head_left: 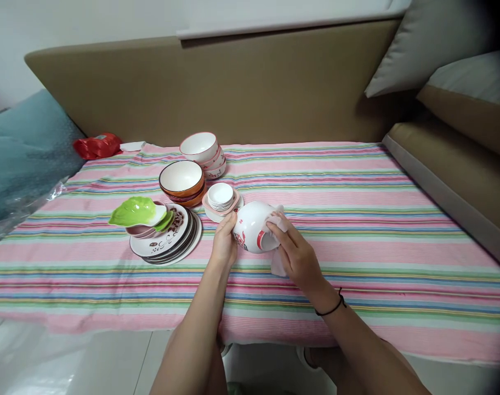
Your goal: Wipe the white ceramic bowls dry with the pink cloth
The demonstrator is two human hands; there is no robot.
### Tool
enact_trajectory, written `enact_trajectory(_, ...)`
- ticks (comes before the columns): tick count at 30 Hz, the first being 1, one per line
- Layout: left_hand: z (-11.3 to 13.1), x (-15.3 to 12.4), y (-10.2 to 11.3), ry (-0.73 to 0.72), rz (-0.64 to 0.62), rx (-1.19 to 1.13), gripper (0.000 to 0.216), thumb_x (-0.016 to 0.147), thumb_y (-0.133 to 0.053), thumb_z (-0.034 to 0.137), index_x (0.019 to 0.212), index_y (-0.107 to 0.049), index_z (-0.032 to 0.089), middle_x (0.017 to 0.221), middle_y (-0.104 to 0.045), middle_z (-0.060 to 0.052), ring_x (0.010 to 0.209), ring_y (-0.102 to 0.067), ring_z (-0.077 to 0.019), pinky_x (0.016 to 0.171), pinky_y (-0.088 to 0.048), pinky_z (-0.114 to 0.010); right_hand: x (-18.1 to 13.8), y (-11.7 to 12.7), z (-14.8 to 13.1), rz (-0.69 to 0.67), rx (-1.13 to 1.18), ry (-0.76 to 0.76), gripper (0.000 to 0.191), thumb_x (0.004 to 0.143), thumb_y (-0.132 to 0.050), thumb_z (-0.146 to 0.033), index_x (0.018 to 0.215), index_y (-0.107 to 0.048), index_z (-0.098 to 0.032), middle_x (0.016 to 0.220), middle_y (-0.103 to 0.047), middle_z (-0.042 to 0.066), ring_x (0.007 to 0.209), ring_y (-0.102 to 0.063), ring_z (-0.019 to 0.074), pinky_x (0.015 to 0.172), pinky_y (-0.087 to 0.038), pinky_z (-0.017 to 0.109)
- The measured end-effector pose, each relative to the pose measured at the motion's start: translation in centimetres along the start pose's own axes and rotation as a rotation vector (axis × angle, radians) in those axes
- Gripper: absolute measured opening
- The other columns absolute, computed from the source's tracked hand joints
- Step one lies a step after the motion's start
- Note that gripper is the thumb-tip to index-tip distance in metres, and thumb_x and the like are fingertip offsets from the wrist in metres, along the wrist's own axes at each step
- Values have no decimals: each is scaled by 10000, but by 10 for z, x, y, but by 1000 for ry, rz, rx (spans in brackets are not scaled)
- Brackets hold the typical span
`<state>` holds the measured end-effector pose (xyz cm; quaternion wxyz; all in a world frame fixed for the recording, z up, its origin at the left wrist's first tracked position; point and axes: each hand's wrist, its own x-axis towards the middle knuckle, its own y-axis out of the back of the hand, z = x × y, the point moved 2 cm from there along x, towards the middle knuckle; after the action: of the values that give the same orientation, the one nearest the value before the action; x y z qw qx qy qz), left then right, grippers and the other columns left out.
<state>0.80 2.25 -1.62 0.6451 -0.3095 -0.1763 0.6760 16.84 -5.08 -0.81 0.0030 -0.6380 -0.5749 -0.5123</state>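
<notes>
Tipped on its side above the striped cloth is a white bowl (pixel 254 219) with a red pattern and a red ring round its foot. My left hand (pixel 225 238) is closed on the bowl's left edge. A thin white tissue (pixel 279 222) is pinched in my right hand (pixel 297 255), whose fingers press it against the bowl near the foot. Part of the tissue hangs below those fingers. Just left of the bowl stand small white dishes (pixel 220 195), stacked on a pink-rimmed dish and a plate. The bowl's inside is turned away from me.
A striped cloth (pixel 357 230) covers the seat. At left are stacked plates (pixel 184 249) topped by a green leaf-shaped dish (pixel 132 211), brown bowls (pixel 182 178) and red-rimmed bowls (pixel 199 147). A red package (pixel 97 146) lies at the back; cushions (pixel 451 49) are at right.
</notes>
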Motion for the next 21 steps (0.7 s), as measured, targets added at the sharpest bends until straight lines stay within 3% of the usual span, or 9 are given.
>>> enact_trajectory(5, -5, 0, 0, 38, 50, -20, 159, 810, -693, 207, 923, -735, 102, 891, -755, -67, 748, -678, -153, 727, -496, -239, -1, -6, -6, -19, -41, 75, 479, 962, -366, -74, 1387, -519, -232, 1454, -515, 93, 1424, -372, 243, 1139, -424, 482)
enact_trajectory(11, -3, 1, -3, 193, 114, -163, 356, 994, -392, 274, 1127, -681, 114, 889, -764, -73, 758, -704, -164, 784, -544, -281, -4, -9, -2, -51, -66, 141, 406, 968, -409, -86, 1302, -602, -211, 1401, -573, 89, 1426, -368, 242, 1139, -427, 491)
enact_trajectory(15, 0, 1, -3, 261, 165, -268, 403, 1011, -331, 285, 1238, -613, 107, 851, -765, -68, 746, -713, -164, 805, -559, -294, -5, -9, 0, -22, -79, 126, 475, 967, -377, -53, 1386, -529, -220, 1445, -528, 86, 1444, -330, 241, 1149, -414, 499)
enact_trajectory(21, -4, 1, -3, 313, 150, -305, 436, 1012, -333, 307, 1311, -562, 88, 878, -768, -89, 776, -725, -179, 803, -570, -307, -7, -11, -4, 37, -81, 100, 626, 962, -392, -40, 1521, -289, -303, 1557, -370, 61, 1448, -320, 262, 1143, -421, 519)
